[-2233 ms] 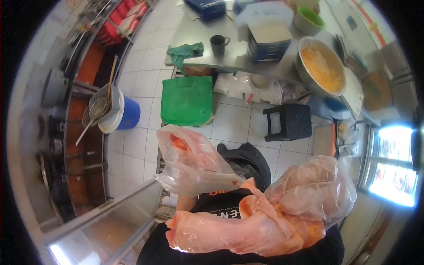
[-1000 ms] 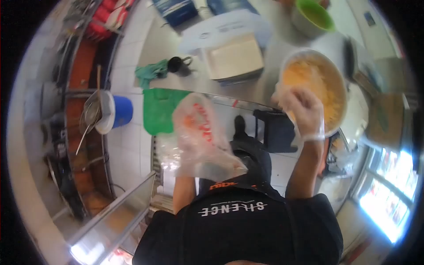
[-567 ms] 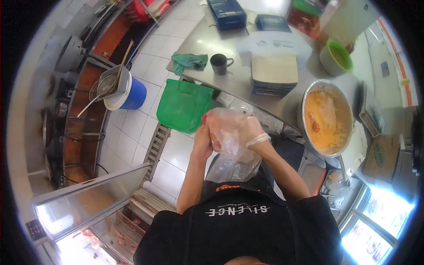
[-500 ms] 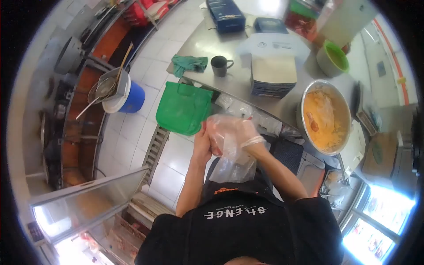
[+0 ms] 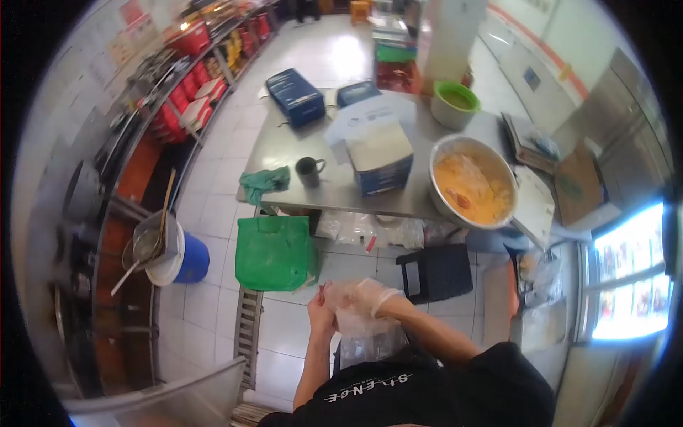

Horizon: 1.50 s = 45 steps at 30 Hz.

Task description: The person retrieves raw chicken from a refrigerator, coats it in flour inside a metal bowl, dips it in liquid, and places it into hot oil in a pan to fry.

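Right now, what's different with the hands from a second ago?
The gloved right hand swung back from the big bowl toward the body, to the plastic bag that the left hand still holds. The mug and green cloth stayed on the table.

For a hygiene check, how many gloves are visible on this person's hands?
1: a translucent glove on the right hand, at the plastic bag. The left hand looks bare, though its fingertips are hard to see.
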### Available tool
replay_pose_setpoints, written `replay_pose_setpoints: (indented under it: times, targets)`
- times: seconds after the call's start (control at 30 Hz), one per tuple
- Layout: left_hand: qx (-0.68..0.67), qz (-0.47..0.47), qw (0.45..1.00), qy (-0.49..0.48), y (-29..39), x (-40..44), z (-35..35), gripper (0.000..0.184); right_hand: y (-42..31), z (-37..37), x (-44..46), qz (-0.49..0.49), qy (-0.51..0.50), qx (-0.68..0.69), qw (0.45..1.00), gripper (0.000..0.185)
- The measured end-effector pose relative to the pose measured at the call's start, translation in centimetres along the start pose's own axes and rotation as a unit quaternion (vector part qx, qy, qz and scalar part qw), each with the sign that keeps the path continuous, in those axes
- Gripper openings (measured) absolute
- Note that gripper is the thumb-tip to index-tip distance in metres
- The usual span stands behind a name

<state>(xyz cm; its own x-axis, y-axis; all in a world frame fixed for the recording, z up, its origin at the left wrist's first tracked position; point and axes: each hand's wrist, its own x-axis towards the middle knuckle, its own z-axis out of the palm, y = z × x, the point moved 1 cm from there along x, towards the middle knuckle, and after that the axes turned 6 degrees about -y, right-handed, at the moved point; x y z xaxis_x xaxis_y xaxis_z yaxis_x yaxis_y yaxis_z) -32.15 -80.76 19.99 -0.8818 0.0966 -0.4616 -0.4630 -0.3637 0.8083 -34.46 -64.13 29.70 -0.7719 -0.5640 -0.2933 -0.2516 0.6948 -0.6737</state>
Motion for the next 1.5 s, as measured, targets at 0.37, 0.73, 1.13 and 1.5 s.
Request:
replay_pose_setpoints:
  times: [0.37, 0.73, 1.13, 1.5]
  targets:
    - [-0.017, -0.124, 0.971, -0.205, -0.2, 8.6, 5.9, 0.041, -0.6, -11.2, -7.5, -0.092, 0.227, 0.048, 0.968, 0.021]
    - [-0.22, -0.117, 0.925, -0.286, 2.3, 8.5, 15.6, 0.046, 9.2, -17.4, -11.8, 0.017, 0.36, 0.536, 0.763, 0.032]
    - [-0.278, 0.192, 0.941, 0.0, 6.2, 4.3, -8.9, 0.052, 40.2, -19.0, -13.4, 0.385, 0.443, 0.047, 0.809, 0.036]
    - [-0.31, 0.341, 0.862, 0.211, -1.0, 4.4, -30.8, 0.057, 22.7, -19.1, -8.4, 0.211, 0.584, 0.126, 0.774, 0.041]
